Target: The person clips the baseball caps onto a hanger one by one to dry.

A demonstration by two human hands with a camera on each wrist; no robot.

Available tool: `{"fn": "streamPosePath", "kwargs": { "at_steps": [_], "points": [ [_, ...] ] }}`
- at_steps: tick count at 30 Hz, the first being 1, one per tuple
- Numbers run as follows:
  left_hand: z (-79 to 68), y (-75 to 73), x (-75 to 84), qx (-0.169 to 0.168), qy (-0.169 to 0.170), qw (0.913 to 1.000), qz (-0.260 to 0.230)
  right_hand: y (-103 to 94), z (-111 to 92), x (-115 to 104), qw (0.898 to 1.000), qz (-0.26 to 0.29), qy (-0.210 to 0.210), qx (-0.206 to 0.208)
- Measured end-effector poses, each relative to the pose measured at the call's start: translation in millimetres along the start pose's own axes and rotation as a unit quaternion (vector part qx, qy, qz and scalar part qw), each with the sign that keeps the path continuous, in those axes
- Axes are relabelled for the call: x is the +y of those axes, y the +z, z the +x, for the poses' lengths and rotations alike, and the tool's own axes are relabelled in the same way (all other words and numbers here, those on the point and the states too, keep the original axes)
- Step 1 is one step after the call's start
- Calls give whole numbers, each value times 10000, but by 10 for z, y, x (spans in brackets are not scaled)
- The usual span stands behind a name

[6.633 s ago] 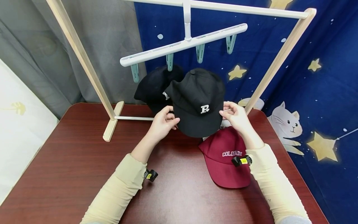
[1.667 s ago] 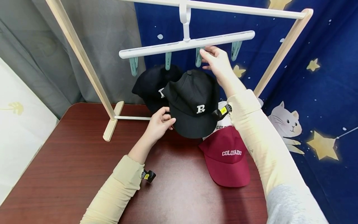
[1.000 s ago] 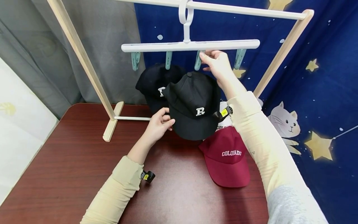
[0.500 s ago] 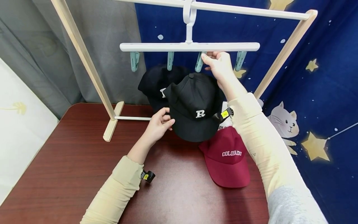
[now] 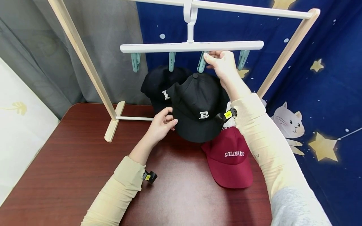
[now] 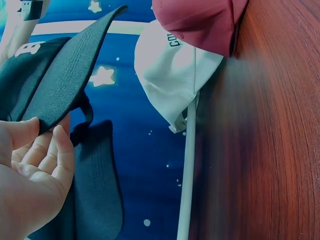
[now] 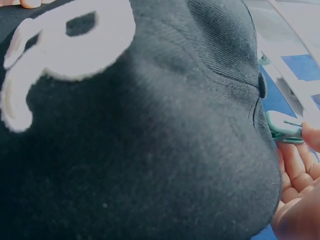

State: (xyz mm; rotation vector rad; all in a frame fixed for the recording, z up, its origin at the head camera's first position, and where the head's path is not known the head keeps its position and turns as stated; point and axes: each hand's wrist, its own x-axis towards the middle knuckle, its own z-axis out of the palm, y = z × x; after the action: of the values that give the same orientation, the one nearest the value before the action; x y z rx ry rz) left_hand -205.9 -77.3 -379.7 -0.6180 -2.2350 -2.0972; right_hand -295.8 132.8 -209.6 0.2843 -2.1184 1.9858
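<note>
My left hand (image 5: pixel 161 125) pinches the left edge of the brim of a black baseball cap (image 5: pixel 195 97) with a white R on its front. In the left wrist view the thumb lies on top of the brim (image 6: pixel 70 75) and the fingers are below it. Up at the white hanger (image 5: pixel 158 47), my right hand (image 5: pixel 225 69) pinches a teal clip (image 5: pixel 201 62), third from the left. The right wrist view shows this clip (image 7: pixel 284 125) just beyond the cap's crown, between thumb and fingers. A second black cap (image 5: pixel 158 83) is partly hidden behind the first, under the left clips.
The hanger hooks over the top bar (image 5: pixel 249 9) of a wooden rack (image 5: pixel 82 59). A maroon cap (image 5: pixel 229 157) lettered COLORADO lies on the brown table (image 5: pixel 70 169), overlapping a white cap (image 6: pixel 165 70) behind it. Other teal clips (image 5: pixel 135 62) hang along the hanger.
My right hand has left the brim's right edge and gone up to the clip. The hanger has swung from slanted to nearly level. My left hand keeps hold of the brim.
</note>
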Motion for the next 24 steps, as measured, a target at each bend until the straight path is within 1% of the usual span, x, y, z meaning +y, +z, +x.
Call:
{"fn": "streamPosePath", "kwargs": {
  "at_steps": [12, 19, 24],
  "points": [
    [28, -8, 21, 49, 35, 10000, 49, -28, -13, -31, 9998, 157, 92, -69],
    [29, -2, 26, 54, 96, 9999, 18, -57, -26, -42, 9999, -102, -83, -7],
    [37, -8, 22, 57, 153, 9999, 23, -62, -24, -46, 10000, -44, -78, -21]
  ]
}}
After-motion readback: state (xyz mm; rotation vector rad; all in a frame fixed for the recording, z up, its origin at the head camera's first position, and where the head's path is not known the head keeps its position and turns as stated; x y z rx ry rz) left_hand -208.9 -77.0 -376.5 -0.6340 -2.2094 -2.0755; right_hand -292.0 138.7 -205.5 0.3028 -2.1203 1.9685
